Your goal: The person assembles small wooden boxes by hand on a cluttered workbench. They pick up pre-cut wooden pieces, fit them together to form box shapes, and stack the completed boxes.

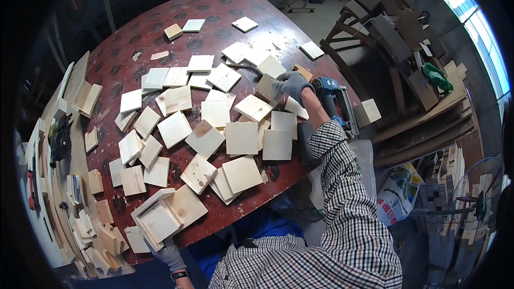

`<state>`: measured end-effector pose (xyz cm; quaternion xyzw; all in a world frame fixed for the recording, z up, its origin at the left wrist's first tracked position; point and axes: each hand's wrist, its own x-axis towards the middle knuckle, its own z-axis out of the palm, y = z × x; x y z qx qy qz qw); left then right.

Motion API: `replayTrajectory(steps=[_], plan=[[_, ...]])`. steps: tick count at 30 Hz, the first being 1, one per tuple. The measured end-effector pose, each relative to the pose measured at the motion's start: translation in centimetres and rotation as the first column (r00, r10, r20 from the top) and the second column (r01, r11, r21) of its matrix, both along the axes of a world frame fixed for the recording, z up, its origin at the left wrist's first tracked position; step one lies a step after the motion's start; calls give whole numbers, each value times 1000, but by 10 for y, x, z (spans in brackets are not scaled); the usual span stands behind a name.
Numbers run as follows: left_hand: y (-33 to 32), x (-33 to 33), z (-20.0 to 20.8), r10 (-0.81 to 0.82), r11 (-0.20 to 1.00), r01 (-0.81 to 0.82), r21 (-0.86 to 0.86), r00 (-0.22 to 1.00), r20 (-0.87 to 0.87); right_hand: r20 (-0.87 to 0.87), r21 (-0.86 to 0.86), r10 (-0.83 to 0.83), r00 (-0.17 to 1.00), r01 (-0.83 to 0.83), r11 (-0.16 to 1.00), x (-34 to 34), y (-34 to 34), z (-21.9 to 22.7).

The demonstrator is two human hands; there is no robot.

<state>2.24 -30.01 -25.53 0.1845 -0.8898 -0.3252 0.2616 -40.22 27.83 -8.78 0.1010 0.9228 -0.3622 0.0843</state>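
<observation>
My right hand (pixel 293 85), in a grey glove, reaches across the red round table (pixel 214 5) and rests its fingers on a small wooden square (pixel 266 88) among several loose plywood squares. A blue nail gun (pixel 332 99) lies just right of that hand. My left hand (pixel 170 254), also gloved, is at the table's near edge under a shallow open wooden box (pixel 156 219) and grips its front side. A square board (pixel 187 206) lies against the box.
Wooden squares cover most of the table top. A black power tool (pixel 59 139) and wood offcuts (pixel 91 225) lie along the left bench. Stacked boards and furniture parts (pixel 407 48) stand at the right, with a printed sack (pixel 399 192) and a fan (pixel 479 203).
</observation>
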Motion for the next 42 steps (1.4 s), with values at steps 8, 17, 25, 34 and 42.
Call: replayTrajectory(steps=[8, 17, 25, 34, 42], plan=[[12, -6, 9, 4, 999, -4, -54, 1000, -13, -244, -527, -187, 952, 32, 849, 49, -4, 68], [37, -24, 53, -24, 997, 18, -71, 997, -77, -201, -581, 37, 979, -150, 800, 136, -98, 87], [46, -27, 70, -21, 999, 18, -44, 996, -82, 47, -553, 397, 917, -307, 775, 284, -318, 42], [46, -30, 64, -22, 997, 14, -76, 994, -110, -109, 135, 547, 830, -533, 835, 295, -362, 20], [48, -29, 65, -25, 997, 17, -77, 994, -107, -526, 98, 664, 532, -737, 668, 294, -331, -2]])
